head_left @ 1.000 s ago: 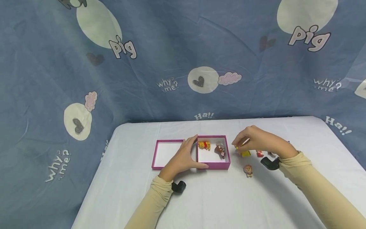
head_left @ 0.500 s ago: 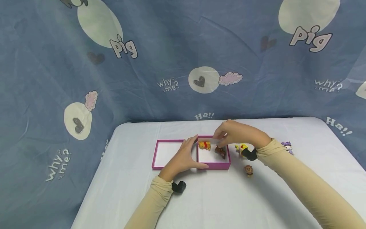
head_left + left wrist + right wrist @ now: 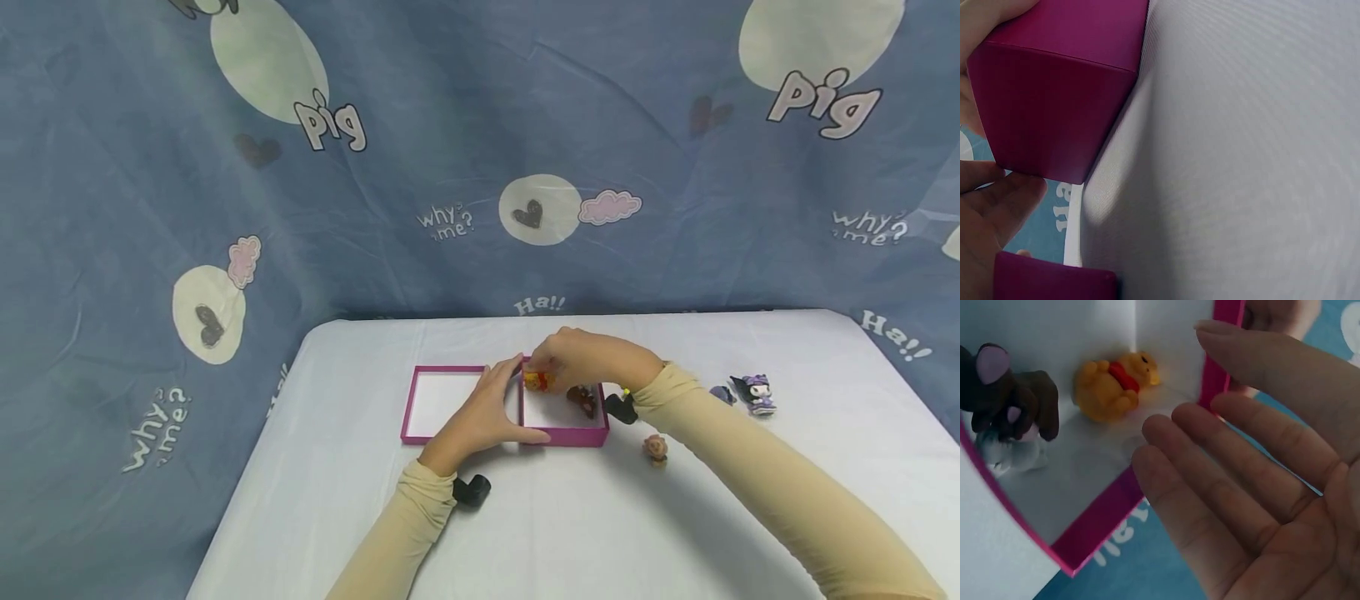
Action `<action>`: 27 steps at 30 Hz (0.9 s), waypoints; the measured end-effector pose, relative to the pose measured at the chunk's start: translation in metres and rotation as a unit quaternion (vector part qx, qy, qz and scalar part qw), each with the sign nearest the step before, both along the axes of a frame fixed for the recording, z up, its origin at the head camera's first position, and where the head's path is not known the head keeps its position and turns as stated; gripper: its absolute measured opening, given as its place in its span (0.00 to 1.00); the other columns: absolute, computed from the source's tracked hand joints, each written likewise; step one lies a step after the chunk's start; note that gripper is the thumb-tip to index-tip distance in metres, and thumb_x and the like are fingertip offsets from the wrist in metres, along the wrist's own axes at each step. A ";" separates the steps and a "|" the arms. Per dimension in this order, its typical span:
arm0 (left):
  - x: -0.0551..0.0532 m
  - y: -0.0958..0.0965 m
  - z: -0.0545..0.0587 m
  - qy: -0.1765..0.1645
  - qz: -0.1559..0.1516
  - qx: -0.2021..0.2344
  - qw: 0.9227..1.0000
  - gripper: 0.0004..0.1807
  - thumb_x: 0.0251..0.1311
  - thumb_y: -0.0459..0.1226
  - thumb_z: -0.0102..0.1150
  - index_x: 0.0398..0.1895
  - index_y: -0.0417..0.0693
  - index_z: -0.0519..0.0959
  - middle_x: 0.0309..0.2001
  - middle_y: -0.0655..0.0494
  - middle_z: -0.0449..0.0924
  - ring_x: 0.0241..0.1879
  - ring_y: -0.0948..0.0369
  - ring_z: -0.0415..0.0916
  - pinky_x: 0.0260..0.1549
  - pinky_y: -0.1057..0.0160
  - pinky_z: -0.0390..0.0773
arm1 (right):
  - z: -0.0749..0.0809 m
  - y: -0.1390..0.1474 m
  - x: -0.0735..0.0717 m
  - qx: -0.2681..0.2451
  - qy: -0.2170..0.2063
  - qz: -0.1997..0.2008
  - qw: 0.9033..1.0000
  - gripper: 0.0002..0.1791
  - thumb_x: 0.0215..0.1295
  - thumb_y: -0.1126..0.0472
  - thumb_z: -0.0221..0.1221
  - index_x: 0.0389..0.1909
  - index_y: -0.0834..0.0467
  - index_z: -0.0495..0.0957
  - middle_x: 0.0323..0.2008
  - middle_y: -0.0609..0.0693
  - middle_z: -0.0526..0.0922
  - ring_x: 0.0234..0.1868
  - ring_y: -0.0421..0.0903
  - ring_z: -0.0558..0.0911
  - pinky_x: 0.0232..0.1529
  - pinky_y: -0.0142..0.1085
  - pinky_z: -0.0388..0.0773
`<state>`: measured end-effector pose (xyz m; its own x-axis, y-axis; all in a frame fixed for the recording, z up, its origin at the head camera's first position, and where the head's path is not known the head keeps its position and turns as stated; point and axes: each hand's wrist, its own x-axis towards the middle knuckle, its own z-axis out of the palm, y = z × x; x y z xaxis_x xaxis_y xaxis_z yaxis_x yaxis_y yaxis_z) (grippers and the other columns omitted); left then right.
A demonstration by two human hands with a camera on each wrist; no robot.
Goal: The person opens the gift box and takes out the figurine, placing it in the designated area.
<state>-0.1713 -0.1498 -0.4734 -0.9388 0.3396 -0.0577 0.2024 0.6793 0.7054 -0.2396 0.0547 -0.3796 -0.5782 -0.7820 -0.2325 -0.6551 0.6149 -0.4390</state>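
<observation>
Nearest, two beige sleeves (image 3: 750, 475) are stretched over the white-covered counter (image 3: 540, 542). A small brown-and-tan figurine (image 3: 656, 450) is set to the right of the magenta box (image 3: 577, 437), near its front corner. The box is held in the grip of the left hand (image 3: 482, 417), the thumb placed at the front and the fingers at the back. A magenta-rimmed lid (image 3: 417, 440), partly covered by that hand, is laid to the left. Inside the box, a brown, pink-eared figurine (image 3: 1044, 394) is seen at the right and a Winnie the Pooh figurine (image 3: 1107, 394) is laid toward the back left. Near Pooh, the right hand (image 3: 588, 354) is held over the back rim, its grip loose, fingers extended, thumb apart. Farther right, a Kuromi figurine (image 3: 757, 393) is placed. Behind, a blue printed cloth (image 3: 420, 125) is hung.
</observation>
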 end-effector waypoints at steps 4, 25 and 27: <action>-0.001 -0.001 -0.001 0.017 -0.010 0.005 1.000 0.71 0.37 0.64 0.82 0.84 0.55 0.51 0.81 0.56 0.57 0.83 0.56 0.48 0.84 0.49 0.44 | -0.004 -0.008 -0.001 0.019 0.028 0.017 0.999 0.20 0.60 0.68 0.70 0.55 0.62 0.85 0.48 0.54 0.90 0.44 0.44 0.86 0.52 0.41 0.87; -0.002 -0.001 -0.003 0.032 -0.021 0.009 0.999 0.72 0.38 0.64 0.82 0.84 0.55 0.50 0.81 0.58 0.58 0.83 0.58 0.49 0.84 0.55 0.39 | -0.026 -0.032 -0.001 0.056 0.057 -0.036 0.996 0.05 0.55 0.71 0.73 0.31 0.59 0.89 0.27 0.48 0.89 0.24 0.41 0.76 0.27 0.30 0.79; -0.002 -0.001 -0.003 0.034 -0.021 0.010 0.999 0.72 0.38 0.64 0.82 0.84 0.55 0.50 0.80 0.59 0.58 0.82 0.59 0.50 0.84 0.55 0.38 | -0.026 -0.034 -0.001 0.056 0.049 -0.044 0.996 0.05 0.55 0.71 0.74 0.30 0.59 0.89 0.27 0.48 0.89 0.24 0.41 0.77 0.27 0.30 0.80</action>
<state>-0.1730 -0.1513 -0.4760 -0.9252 0.3794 0.0132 0.2788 0.6554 0.7019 -0.2411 0.0210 -0.4059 -0.6675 -0.6994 -0.2555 -0.6325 0.7136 -0.3011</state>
